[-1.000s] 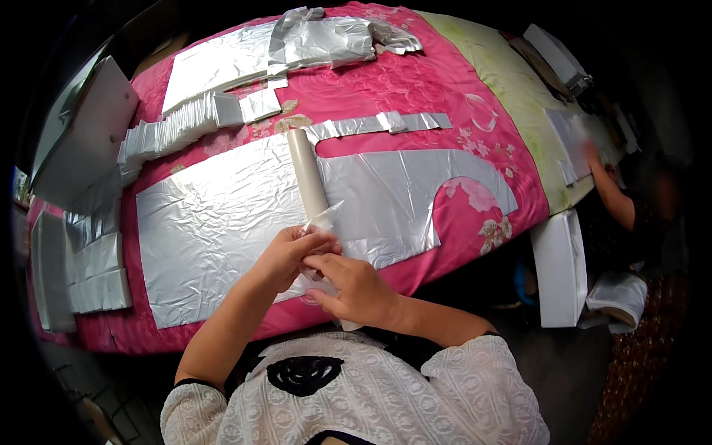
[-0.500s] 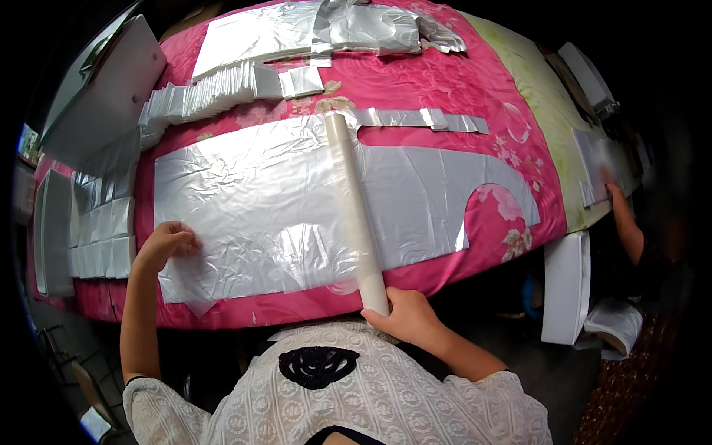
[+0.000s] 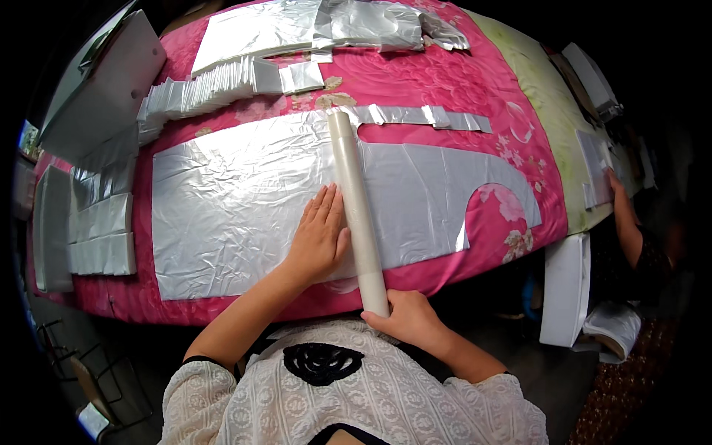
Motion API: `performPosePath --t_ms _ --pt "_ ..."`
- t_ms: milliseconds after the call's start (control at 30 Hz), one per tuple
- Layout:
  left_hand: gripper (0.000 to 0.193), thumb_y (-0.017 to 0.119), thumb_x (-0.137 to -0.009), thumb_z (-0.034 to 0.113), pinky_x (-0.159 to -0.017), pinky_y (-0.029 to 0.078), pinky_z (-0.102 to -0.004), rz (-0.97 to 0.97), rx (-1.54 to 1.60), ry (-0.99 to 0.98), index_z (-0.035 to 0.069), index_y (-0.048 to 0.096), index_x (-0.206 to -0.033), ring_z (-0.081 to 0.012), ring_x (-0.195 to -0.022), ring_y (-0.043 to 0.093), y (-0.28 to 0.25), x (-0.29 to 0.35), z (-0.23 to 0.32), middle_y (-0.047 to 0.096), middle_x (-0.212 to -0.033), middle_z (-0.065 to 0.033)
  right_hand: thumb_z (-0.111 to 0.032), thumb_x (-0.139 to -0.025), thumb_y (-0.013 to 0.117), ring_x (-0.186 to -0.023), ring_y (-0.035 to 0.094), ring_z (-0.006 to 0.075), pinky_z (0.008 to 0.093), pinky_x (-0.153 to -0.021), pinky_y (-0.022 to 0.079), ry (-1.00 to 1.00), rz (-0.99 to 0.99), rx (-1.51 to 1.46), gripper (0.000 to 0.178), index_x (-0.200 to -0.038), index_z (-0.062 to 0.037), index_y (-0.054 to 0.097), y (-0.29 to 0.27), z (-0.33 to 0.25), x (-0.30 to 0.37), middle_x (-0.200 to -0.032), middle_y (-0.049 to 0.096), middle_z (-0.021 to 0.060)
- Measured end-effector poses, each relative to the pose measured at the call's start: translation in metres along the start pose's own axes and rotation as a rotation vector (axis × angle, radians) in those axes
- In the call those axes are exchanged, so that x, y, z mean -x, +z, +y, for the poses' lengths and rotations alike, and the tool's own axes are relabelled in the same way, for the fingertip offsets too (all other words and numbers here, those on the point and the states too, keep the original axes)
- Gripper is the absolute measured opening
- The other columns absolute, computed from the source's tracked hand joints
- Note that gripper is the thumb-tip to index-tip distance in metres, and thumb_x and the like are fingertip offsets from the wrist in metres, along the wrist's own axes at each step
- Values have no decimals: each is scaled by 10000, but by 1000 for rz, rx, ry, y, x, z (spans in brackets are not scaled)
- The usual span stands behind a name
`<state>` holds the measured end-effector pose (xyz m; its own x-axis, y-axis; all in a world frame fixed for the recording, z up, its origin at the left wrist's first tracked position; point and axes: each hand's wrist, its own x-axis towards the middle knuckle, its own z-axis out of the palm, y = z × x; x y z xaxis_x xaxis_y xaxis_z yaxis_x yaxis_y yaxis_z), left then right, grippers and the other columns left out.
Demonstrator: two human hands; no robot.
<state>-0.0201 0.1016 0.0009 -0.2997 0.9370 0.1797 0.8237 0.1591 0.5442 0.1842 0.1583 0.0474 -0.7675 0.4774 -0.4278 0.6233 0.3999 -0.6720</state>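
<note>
A thin, shiny, whitish plastic apron lies spread on the pink cloth, its neck strap and curved cut-outs toward the right. Across its middle rests a long pale tube, running from the far edge to the near one. My right hand is closed round the tube's near end. Flat on the plastic, just left of the tube, my left hand has its fingers stretched out and holds nothing.
Farther back lie a stack of silvery plastic sheets and a row of small folded packets. Packets in rows and white boxes stand at the left. At right, another person's hand touches a white sheet beside a white box.
My left hand has let go of the apron's near left corner and moved right, onto the plastic beside the tube. The corner now lies flat. My right hand stays on the tube.
</note>
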Motion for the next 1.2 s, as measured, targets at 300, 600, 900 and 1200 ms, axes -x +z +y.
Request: performPosePath --t_ms 300,600,900,1200 --pt "668 360 -811 221 -1108 90 -449 -35 -217 24 -117 178 -1358 -372 -1354 152 17 2 -8 189 -1424 -282 -491 -773 612 -636 631 312 374 -594 492 -162 237 62 519 -756 28 628 -38 -21 -91 -664 625 183" --pt "680 371 -784 215 -1111 78 -448 -52 -205 21 -130 202 -1345 -371 -1359 138 18 0 -7 190 -1427 -277 -314 -889 531 -826 604 215 342 -747 486 -74 100 -1315 317 -1019 -27 565 -71 -30 -266 -911 621 104" --pt "693 369 -783 224 -1115 61 -440 -89 -247 1 -127 187 -1352 -362 -1366 115 15 0 -4 176 -1434 -270 -245 -925 439 -1018 573 296 410 -842 478 -245 462 -1794 253 -1050 -33 498 -186 61 -288 -1114 581 138" --pt "678 367 -790 225 -1112 81 -441 -80 -233 9 -133 203 -1342 -368 -1359 138 12 0 -1 196 -1424 -277 -245 -959 307 -1013 565 280 387 -819 490 -377 877 -1845 341 -1201 -20 389 -292 100 -243 -1106 573 135"
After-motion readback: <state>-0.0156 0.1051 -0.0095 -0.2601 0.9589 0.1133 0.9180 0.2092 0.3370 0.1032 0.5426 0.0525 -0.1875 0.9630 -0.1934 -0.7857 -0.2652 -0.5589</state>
